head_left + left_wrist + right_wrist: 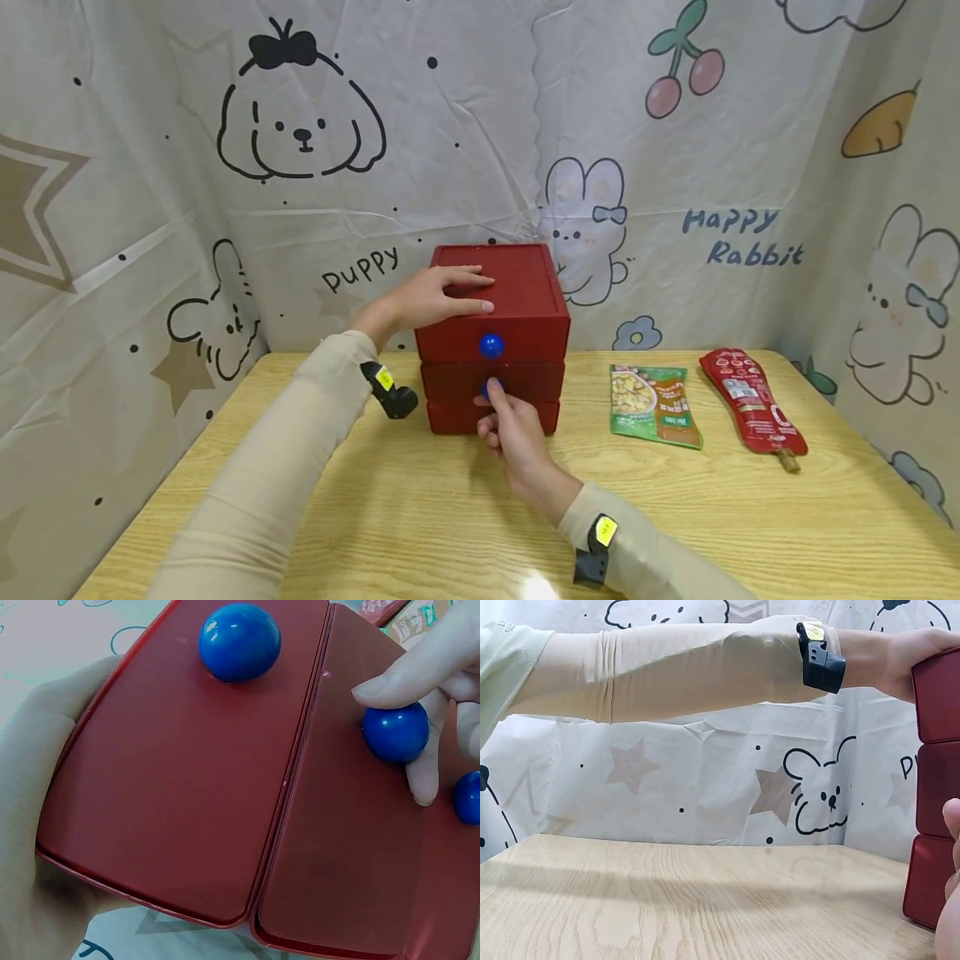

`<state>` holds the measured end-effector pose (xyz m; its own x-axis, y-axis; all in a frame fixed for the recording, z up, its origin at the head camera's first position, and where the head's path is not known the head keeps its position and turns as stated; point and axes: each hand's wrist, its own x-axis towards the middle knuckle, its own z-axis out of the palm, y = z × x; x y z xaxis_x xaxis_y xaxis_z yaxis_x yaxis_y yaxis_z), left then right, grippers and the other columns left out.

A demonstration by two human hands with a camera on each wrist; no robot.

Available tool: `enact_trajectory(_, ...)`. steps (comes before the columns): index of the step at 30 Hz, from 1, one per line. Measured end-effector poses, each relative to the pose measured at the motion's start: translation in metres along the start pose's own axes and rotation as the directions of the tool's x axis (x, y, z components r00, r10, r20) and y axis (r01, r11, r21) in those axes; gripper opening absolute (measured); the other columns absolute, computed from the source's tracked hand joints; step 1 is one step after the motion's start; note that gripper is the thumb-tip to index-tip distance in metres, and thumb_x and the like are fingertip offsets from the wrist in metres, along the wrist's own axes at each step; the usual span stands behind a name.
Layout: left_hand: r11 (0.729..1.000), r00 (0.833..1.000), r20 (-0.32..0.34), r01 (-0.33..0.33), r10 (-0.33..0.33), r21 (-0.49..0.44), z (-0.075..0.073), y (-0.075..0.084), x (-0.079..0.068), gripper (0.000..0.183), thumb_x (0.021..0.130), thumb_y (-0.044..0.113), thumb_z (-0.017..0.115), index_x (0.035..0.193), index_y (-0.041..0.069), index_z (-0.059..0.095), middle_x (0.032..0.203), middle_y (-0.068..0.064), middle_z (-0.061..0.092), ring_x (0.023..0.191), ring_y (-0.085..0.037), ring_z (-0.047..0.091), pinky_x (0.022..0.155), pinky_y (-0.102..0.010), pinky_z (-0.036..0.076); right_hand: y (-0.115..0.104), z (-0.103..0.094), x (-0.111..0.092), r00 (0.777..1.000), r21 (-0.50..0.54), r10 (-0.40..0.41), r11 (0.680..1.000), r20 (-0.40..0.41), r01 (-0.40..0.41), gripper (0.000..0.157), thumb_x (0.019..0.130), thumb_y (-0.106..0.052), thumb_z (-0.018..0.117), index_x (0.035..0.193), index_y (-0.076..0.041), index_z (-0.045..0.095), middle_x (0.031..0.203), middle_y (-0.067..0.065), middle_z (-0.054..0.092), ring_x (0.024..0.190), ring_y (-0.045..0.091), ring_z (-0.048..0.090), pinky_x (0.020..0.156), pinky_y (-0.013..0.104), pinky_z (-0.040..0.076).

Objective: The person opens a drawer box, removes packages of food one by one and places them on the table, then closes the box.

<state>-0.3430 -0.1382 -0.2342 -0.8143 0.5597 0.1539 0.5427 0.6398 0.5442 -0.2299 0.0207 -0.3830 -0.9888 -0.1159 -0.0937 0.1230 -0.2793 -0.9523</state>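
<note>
The red, blue-knobbed drawer box [522, 338] stands upright.

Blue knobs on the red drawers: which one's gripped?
The middle knob, pinched by the right hand; the top knob and bottom knob sit outside its grip.

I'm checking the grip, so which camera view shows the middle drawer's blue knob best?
The left wrist view: the middle blue knob appears large, mostly uncovered, between fingers of the right hand. In the head view the hand hides most of it; the right wrist view doesn't show it.
</note>
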Motion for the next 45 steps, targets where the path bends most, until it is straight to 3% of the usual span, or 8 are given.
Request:
enact_trajectory(16, 1.0, 1.0, 0.004, 0.001, -0.001, -0.005, -0.001, 0.0, -0.001, 0.063, 0.077, 0.064, 0.06, 0.131, 0.032, 0.055, 0.146, 0.009, 0.033, 0.133, -0.013, 0.026, 0.103, -0.04, 0.029, 0.014, -0.009, -0.009, 0.999, -0.096, 0.054, 0.994, -0.005, -0.054, 0.065, 0.083, -0.053, 0.062, 0.121, -0.001, 0.05, 0.065, 0.002, 0.052, 0.05, 0.009, 0.041, 0.045, 0.022, 0.033)
enact_trajectory(31, 1.0, 1.0, 0.011, 0.014, -0.013, -0.023, -0.002, 0.002, -0.002, 0.064, 0.076, 0.065, 0.061, 0.131, 0.033, 0.055, 0.146, 0.01, 0.033, 0.132, -0.013, 0.027, 0.102, -0.04, 0.03, 0.018, -0.016, -0.01, 0.998, -0.089, 0.066, 0.994, -0.022, -0.068, 0.059, 0.085, -0.051, 0.06, 0.124, -0.007, 0.048, 0.065, 0.0, 0.052, 0.049, 0.008, 0.041, 0.044, 0.022, 0.032)
enact_trajectory(45, 0.999, 1.0, 0.01, 0.001, 0.0, -0.044, -0.003, 0.001, -0.002, 0.063, 0.077, 0.062, 0.062, 0.131, 0.03, 0.055, 0.146, 0.008, 0.033, 0.133, -0.014, 0.026, 0.102, -0.04, 0.03, 0.022, -0.016, -0.016, 0.991, -0.132, 0.112, 0.984, -0.075, -0.121, 0.06, 0.087, -0.054, 0.056, 0.108, 0.001, 0.046, 0.063, 0.001, 0.052, 0.049, 0.008, 0.039, 0.041, 0.022, 0.032)
